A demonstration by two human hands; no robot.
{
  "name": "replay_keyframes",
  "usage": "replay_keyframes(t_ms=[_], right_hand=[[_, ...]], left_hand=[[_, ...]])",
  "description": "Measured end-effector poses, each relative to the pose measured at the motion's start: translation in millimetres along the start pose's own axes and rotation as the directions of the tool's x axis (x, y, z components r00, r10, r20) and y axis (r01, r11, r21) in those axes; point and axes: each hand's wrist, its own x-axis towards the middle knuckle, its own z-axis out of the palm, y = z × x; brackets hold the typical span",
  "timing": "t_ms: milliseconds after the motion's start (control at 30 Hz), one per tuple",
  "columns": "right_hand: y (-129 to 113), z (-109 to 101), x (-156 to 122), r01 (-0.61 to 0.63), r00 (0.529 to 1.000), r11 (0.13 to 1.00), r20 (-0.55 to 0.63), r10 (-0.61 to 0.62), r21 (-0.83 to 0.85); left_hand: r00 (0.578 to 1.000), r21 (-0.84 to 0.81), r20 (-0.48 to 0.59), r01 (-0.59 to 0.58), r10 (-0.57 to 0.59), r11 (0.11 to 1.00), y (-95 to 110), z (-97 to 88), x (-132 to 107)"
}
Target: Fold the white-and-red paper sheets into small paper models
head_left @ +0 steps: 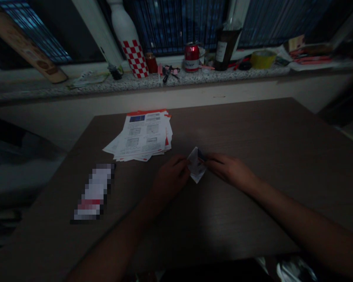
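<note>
A small folded piece of paper, roughly diamond-shaped, stands between my two hands over the middle of the brown table. Its near side is pale, and a dark patch shows on its upper right. My left hand pinches its left edge with curled fingers. From the right, my right hand grips the opposite edge between thumb and fingers. The fingertips are partly hidden by the paper and the dim light.
A fanned stack of printed sheets lies beyond my left hand. A pixelated phone-like rectangle rests at the left. Along the granite sill stand a checkered bottle, a red can, a dark tube and yellow tape.
</note>
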Motion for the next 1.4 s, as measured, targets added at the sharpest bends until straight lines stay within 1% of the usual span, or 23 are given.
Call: replay_keyframes(t_ms=[167,267,367,467,633,767,933,1000,1067,1167,1300,1400], right_hand=[[4.5,-0.3,-0.2,0.008,1.000,1.000,-0.024,-0.008,0.016],[5.4,-0.4,-0.5,0.016,0.999,0.999,-0.051,-0.013,0.051],[4.7,-1.7,-1.4,0.015,0.998,0.996,-0.061,-0.010,0.090],[3.0,-3.5,-2.2,0.009,0.999,0.994,-0.043,-0.004,0.107],[0.8,-2.7,-1.5,0.028,0.998,0.992,-0.058,-0.021,0.123],[-2.6,-1.6,0.5,-0.007,0.998,0.987,-0.058,0.017,0.162],[-6.6,0.8,0.4,-0.144,0.986,0.952,-0.039,0.161,0.271],[-6.1,2.6,-0.1,-0.177,0.980,0.940,-0.037,0.196,0.291],[-4.8,4.1,-0.3,-0.160,0.982,0.941,-0.049,0.183,0.299],[-3.2,4.0,0.0,-0.102,0.991,0.952,-0.049,0.121,0.289],[-3.2,1.5,-0.3,-0.109,0.993,0.963,-0.010,0.115,0.247],[-2.2,0.7,-1.8,-0.106,0.994,0.969,0.015,0.105,0.222]], left_hand=[[1.000,-0.006,-0.012,-0.029,0.029,1.000,-4.0,-1.8,1.1],[0.999,-0.005,-0.001,-0.055,0.055,0.998,-4.8,-2.1,1.3],[0.998,0.000,0.022,-0.055,0.055,0.998,-4.5,-3.0,0.9],[0.998,0.006,0.058,-0.024,0.024,1.000,-3.3,-4.4,0.6],[0.993,-0.043,0.091,0.083,-0.079,0.996,-1.7,-3.2,0.2],[0.991,-0.090,0.104,0.096,-0.087,0.991,-2.6,-0.5,0.1],[0.993,-0.098,0.108,0.067,-0.057,0.993,-2.3,-1.4,1.0],[0.992,-0.081,0.117,0.055,-0.045,0.995,-1.9,-1.8,1.1],[0.991,-0.050,0.126,0.043,-0.036,0.998,-2.0,-1.5,0.7],[0.992,0.014,0.128,0.004,-0.005,1.000,-3.4,-0.1,-0.6],[0.988,0.083,0.147,-0.048,0.036,0.995,-6.5,0.0,-1.7],[0.982,0.088,0.179,-0.075,0.058,0.993,-8.5,-1.5,-1.6]])
